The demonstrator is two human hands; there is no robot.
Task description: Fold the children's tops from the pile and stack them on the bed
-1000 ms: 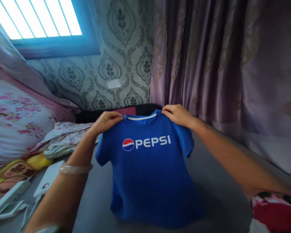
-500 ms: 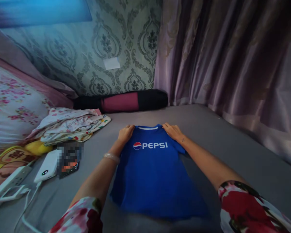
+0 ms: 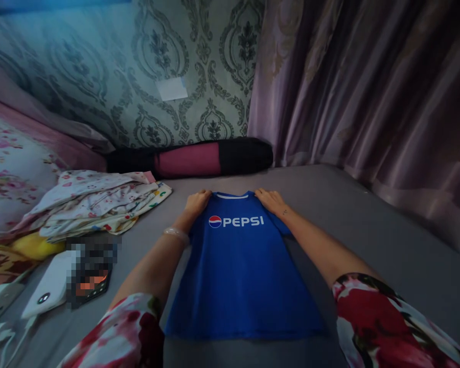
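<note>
A blue T-shirt (image 3: pixel 237 276) with a white PEPSI print lies spread on the grey bed sheet (image 3: pixel 371 225), its collar pointing away from me. My left hand (image 3: pixel 198 202) grips its left shoulder beside the collar, fingers closed on the cloth. At the other shoulder my right hand (image 3: pixel 270 199) pinches the fabric in the same way. Both arms reach forward along the two sides of the shirt. My forearms partly cover the sleeves; a bit of the right sleeve shows beneath my right wrist.
A black and maroon roll (image 3: pixel 187 159) lies along the wall. Folded patterned clothes (image 3: pixel 99 202) sit at the left by a floral pillow (image 3: pixel 11 168). Nearer are a white power bank (image 3: pixel 48 283), a blurred phone (image 3: pixel 94 283) and a power strip (image 3: pixel 0 301). Curtains (image 3: pixel 310 87) hang at right.
The shirt's lower hem, curled and uneven before, now lies flatter and straighter. Both hands keep hold of the shoulders. The view has shifted slightly.
</note>
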